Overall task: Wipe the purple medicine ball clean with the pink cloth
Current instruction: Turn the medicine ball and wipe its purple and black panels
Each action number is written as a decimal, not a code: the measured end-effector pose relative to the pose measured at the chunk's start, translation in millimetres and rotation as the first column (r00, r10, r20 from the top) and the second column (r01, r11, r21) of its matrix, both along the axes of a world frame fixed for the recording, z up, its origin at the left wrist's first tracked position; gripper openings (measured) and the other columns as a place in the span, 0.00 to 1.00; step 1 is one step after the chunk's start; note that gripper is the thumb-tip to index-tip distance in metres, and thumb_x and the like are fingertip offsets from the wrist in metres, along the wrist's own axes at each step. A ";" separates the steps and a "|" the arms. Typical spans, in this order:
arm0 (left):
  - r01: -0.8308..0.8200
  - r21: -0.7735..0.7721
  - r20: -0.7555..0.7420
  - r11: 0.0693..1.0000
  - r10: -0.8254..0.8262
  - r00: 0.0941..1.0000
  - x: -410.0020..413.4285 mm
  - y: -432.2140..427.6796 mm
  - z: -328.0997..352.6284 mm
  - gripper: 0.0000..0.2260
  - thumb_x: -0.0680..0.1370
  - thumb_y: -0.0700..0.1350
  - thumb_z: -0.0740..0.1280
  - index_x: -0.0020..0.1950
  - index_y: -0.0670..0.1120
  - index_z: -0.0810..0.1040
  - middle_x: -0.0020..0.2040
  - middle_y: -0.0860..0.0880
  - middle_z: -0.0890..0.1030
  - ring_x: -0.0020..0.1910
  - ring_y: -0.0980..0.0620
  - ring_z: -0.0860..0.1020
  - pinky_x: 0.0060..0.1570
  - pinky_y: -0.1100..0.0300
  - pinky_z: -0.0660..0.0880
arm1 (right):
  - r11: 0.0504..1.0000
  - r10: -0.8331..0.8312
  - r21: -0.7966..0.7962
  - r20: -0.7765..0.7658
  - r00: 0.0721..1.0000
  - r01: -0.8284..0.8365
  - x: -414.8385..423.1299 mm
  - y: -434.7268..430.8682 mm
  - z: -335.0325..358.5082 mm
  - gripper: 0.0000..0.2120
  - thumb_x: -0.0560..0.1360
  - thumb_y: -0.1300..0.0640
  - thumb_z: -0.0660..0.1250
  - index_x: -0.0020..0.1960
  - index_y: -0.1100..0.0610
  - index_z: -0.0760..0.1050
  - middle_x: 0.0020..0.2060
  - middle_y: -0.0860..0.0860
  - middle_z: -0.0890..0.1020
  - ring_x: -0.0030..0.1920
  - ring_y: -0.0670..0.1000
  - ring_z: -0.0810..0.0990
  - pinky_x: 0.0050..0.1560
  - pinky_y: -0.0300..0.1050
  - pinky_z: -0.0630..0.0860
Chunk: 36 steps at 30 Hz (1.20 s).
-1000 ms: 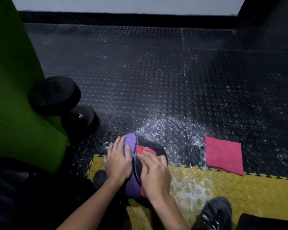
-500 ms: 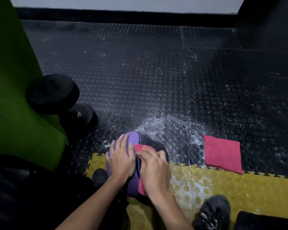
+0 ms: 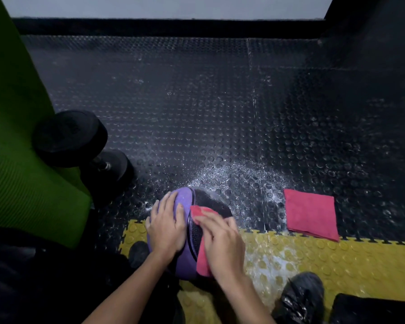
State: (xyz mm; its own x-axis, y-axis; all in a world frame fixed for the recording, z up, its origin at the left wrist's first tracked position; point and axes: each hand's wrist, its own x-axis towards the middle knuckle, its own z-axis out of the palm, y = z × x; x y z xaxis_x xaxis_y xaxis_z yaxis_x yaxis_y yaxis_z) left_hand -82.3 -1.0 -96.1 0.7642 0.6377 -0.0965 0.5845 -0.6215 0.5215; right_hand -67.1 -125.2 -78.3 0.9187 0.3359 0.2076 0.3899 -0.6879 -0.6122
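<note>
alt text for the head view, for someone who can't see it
A person's right hand presses a pink cloth on a purple and black ball while the left hand rests flat on its purple side. A second pink cloth lies on the studded floor to the right; a dumbbell and green mat are to the left.

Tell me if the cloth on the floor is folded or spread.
Folded: the cloth lies as a neat square, layered edges showing along its near side.
</note>
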 end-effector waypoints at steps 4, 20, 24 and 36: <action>-0.010 -0.005 0.012 1.000 0.010 1.000 -2.4 -1.1 1.4 0.39 0.67 0.63 0.38 0.73 0.52 0.66 0.73 0.54 0.66 0.73 0.49 0.60 0.71 0.48 0.57 | 0.924 -0.284 0.105 -0.457 0.843 0.368 33.9 -20.5 -11.8 0.09 0.76 0.54 0.63 0.49 0.44 0.80 0.52 0.43 0.82 0.47 0.51 0.78 0.40 0.39 0.70; 0.020 -0.032 0.156 0.999 -0.015 0.988 -25.1 9.9 -7.0 0.31 0.73 0.60 0.46 0.69 0.47 0.72 0.68 0.49 0.73 0.69 0.45 0.68 0.69 0.47 0.62 | 0.842 -0.328 0.135 -0.641 0.694 0.522 35.6 -21.5 -26.7 0.10 0.76 0.59 0.62 0.49 0.50 0.81 0.51 0.49 0.83 0.48 0.52 0.79 0.42 0.37 0.69; 0.040 -0.046 0.198 0.998 -0.030 0.980 -28.4 13.2 -7.8 0.30 0.74 0.57 0.48 0.68 0.43 0.72 0.67 0.45 0.74 0.67 0.43 0.70 0.69 0.47 0.63 | 0.947 -0.243 0.089 -0.431 0.869 0.309 18.5 -0.5 -3.9 0.09 0.76 0.57 0.63 0.50 0.47 0.81 0.50 0.43 0.81 0.48 0.48 0.76 0.40 0.31 0.64; 0.086 -0.085 0.235 0.993 -0.064 0.970 -29.7 20.8 -7.1 0.30 0.75 0.58 0.49 0.67 0.42 0.73 0.67 0.45 0.74 0.67 0.45 0.70 0.70 0.47 0.62 | 0.904 -0.312 0.077 -0.557 0.770 0.421 22.9 -10.4 -15.2 0.10 0.76 0.59 0.62 0.50 0.50 0.80 0.51 0.46 0.81 0.47 0.48 0.76 0.40 0.33 0.65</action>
State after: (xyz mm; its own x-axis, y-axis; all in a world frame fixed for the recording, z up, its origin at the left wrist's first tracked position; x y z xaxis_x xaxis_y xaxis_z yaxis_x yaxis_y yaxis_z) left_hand -112.0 19.8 -103.2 0.8182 0.5740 0.0320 0.3944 -0.6010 0.6952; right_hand -44.2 -135.6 -93.5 0.9485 -0.0438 -0.3136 -0.2828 -0.5630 -0.7766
